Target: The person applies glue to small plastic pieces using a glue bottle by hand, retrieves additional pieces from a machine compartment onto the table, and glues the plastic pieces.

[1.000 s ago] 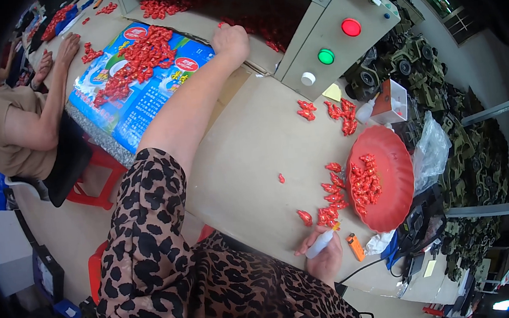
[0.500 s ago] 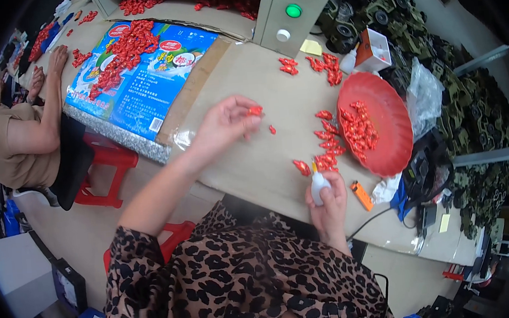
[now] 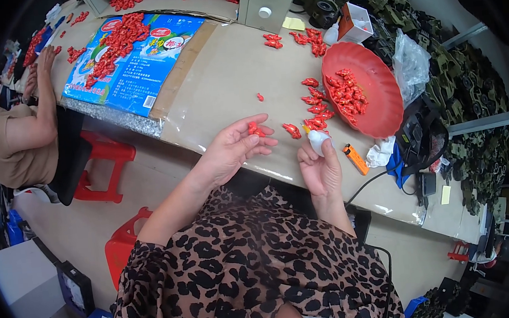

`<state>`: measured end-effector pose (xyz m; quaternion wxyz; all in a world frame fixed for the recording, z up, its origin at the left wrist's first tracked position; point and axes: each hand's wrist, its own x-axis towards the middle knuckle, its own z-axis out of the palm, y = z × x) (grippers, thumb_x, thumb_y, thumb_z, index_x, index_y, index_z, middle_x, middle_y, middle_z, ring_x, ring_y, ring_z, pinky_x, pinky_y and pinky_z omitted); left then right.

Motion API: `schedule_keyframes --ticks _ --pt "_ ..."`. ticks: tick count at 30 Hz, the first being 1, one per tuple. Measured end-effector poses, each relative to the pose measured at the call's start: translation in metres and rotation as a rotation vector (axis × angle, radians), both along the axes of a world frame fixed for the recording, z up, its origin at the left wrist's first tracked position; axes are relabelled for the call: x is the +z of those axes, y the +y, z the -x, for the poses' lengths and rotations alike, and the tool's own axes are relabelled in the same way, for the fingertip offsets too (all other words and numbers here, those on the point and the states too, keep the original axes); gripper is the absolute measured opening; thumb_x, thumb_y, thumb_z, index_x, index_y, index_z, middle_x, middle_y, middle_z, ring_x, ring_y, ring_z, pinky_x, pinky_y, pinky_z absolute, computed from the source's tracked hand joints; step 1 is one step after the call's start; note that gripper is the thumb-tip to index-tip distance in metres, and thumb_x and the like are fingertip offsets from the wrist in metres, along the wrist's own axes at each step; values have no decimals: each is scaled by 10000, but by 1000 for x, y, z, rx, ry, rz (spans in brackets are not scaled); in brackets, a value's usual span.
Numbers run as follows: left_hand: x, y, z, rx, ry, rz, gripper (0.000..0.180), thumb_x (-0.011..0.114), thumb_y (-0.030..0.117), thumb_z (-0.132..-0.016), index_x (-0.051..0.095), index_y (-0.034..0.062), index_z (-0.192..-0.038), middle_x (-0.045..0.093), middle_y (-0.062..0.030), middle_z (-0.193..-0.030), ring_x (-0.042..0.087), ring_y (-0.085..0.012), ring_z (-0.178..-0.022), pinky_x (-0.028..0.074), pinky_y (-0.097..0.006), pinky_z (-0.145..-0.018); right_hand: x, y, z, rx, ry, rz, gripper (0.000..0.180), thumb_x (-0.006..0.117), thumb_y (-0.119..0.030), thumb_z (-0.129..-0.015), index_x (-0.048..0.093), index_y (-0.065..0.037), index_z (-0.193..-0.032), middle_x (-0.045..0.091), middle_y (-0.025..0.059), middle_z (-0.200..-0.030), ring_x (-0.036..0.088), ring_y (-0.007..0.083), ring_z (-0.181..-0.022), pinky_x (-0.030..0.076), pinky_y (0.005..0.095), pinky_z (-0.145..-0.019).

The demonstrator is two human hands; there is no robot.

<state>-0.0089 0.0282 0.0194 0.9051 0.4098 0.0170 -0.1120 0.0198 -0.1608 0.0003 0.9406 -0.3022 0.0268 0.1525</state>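
In my left hand a small glossy red plastic piece is held between thumb and fingers, the other fingers spread. My right hand is closed around a white squeeze bottle with a yellow nozzle, which points up and to the left. Just beyond the bottle, several similar red pieces lie in a row along a red scalloped bowl. More red pieces fill part of that bowl. A single piece rests between my hands, and a smaller one lies farther out.
An orange lighter and crumpled white tissue lie right of my right hand. Flattened blue printed cardboard carries a red heap at far left. A co-worker sits beyond. Green toy vehicles are piled at right.
My left hand has drawn back toward me and nearer the bottle, bringing the red piece along. My right hand still grips the bottle, now tipped more to the left. The view has shifted slightly.
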Motion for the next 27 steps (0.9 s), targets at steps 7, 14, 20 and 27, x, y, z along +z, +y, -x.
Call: schedule_keyframes --ticks 7,14,20,27 --pt "-6 -5 -1 76 -68 -270 333 546 15 -771 449 -11 -1088 542 -86 -899 541 -101 -700 459 -197 -587 7 28 -8 93 171 -86 191 568 -179 -787 492 -59 -915 535 58 -866 490 178 -773 406 320 -742" --pt "-11 -10 -5 154 -99 -455 342 607 7 -727 483 0 -1044 542 -23 -781 484 -31 -579 390 -146 -467 11 6 -14 -39 -162 193 158 552 -69 -784 473 -37 -916 530 89 -906 520 144 -758 432 235 -627" --pt "-12 -23 -9 201 -75 -493 344 613 14 -724 502 -3 -1049 543 -9 -761 478 -26 -563 387 -140 -458 6 4 -8 -159 -228 229 234 568 -110 -779 462 -15 -965 514 100 -891 501 157 -686 385 231 -572" --pt "-24 -28 -11 278 -89 -542 298 587 -2 -741 489 -12 -1022 548 -17 -763 490 -29 -575 389 -141 -462 0 11 -4 -219 -430 467 253 590 -86 -756 436 -9 -941 494 120 -895 501 162 -688 411 256 -569"
